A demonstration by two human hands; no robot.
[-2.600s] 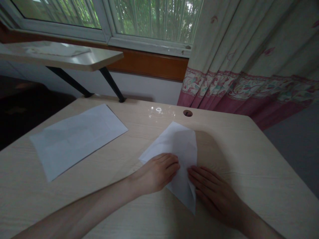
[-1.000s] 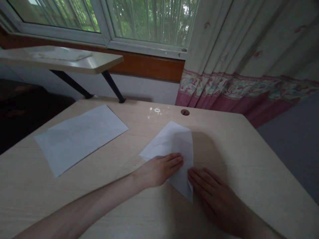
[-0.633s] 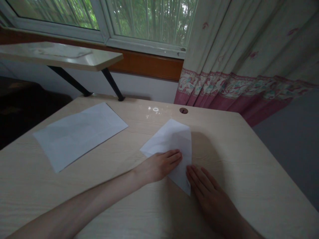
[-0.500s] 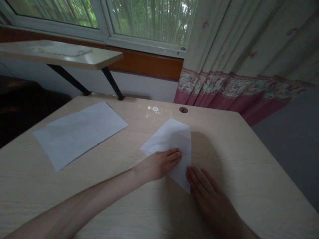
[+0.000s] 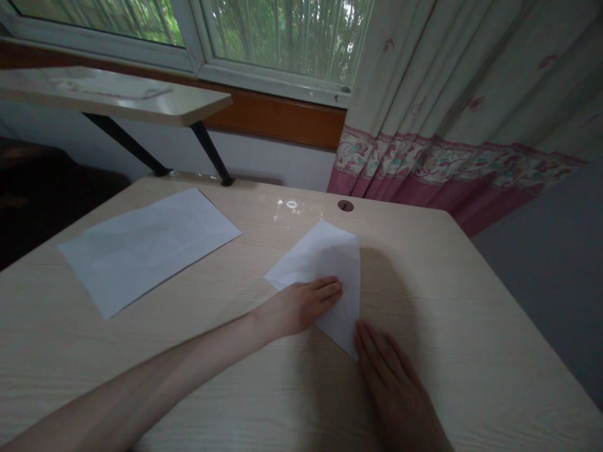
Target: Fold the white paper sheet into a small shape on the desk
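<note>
Left hand (image 5: pixel 313 302), fingers together, is pinning pointed, folded white paper (image 5: pixel 334 257) as right hand (image 5: pixel 389 370), fingers slightly parted, is sliding down its now-flatter edge.

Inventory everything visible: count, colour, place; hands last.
desk: 1, pale, foreground
folded paper: 1, white, centre
flat paper: count unclear, white, desk left
cable hole: 1, brown, desk back
raised shelf: 1, pale, left
legs: 2, black, beneath shelf
shelf item: 1, pale, atop
window: 1, white-framed, top
board: 1, brown, below window
curtain: 1, cream/pink, right
wall: 1, greyish, behind
dark shape: 1, blackish, left
left hand: 1, bare, on folded paper
right hand: 1, bare, at folded paper's edge
</note>
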